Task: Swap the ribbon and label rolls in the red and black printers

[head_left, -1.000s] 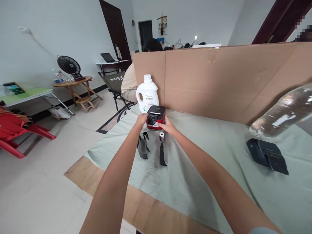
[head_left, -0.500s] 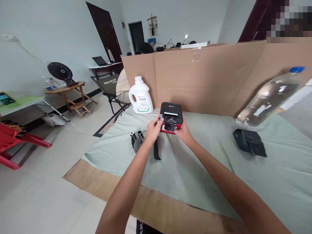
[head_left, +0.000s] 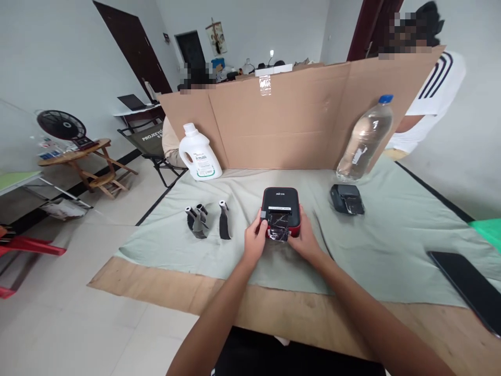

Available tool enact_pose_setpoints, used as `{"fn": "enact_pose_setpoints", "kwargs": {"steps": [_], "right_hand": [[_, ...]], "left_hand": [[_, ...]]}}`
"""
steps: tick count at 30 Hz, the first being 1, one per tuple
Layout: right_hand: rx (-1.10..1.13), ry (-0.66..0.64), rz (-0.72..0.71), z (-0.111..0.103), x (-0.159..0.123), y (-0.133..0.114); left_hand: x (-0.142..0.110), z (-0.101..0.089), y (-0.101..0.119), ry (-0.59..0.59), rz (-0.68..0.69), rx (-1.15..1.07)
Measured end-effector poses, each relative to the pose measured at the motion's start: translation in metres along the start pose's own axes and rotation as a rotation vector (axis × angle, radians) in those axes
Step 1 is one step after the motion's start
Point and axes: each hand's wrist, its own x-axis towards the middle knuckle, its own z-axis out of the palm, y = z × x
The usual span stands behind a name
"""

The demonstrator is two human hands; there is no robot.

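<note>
A black label printer [head_left: 281,198] with red sides is gripped between my two hands, just above or on the cloth; I cannot tell which. A strip of crinkled black film [head_left: 279,230] hangs from its front slot. My left hand [head_left: 256,235] is closed on the printer's left side, thumb near its front corner. My right hand [head_left: 307,237] is wrapped around the right side, fingers partly hidden behind it. To the left stand small rolls of black film [head_left: 200,222] and a separate roll [head_left: 224,222]. A second black device [head_left: 347,199] with film on its front lies to the right.
A green cloth [head_left: 376,261] covers the wooden tabletop [head_left: 156,282]. Behind it stand a white jug [head_left: 200,156], a clear bottle [head_left: 364,141] with a blue cap, and a cardboard screen [head_left: 274,130]. A dark phone [head_left: 465,287] lies at the right. People sit beyond the screen.
The view has swung right, bringing the phone into sight. Both hands have brought the printer closer to me and away from the film rolls, still holding it.
</note>
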Motion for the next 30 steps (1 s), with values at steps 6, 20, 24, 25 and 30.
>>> {"fn": "enact_pose_setpoints", "kwargs": {"steps": [6,20,24,25,30], "right_hand": [[-0.039,-0.038,0.002,0.01,-0.001,0.003],[-0.151,-0.004,0.02,0.004,-0.007,-0.005],[-0.231,0.037,-0.076,-0.002,-0.006,-0.011],[-0.24,0.043,-0.095,-0.004,-0.006,-0.012],[-0.228,0.023,-0.119,-0.008,-0.005,-0.012]], "left_hand": [[-0.001,-0.007,-0.006,0.009,0.001,0.076],[-0.005,-0.013,0.0,-0.008,0.068,0.182],[-0.003,-0.014,0.004,0.118,0.381,0.343],[-0.003,-0.014,0.004,0.132,0.446,0.371],[-0.002,-0.014,0.002,0.146,0.545,0.403]]}}
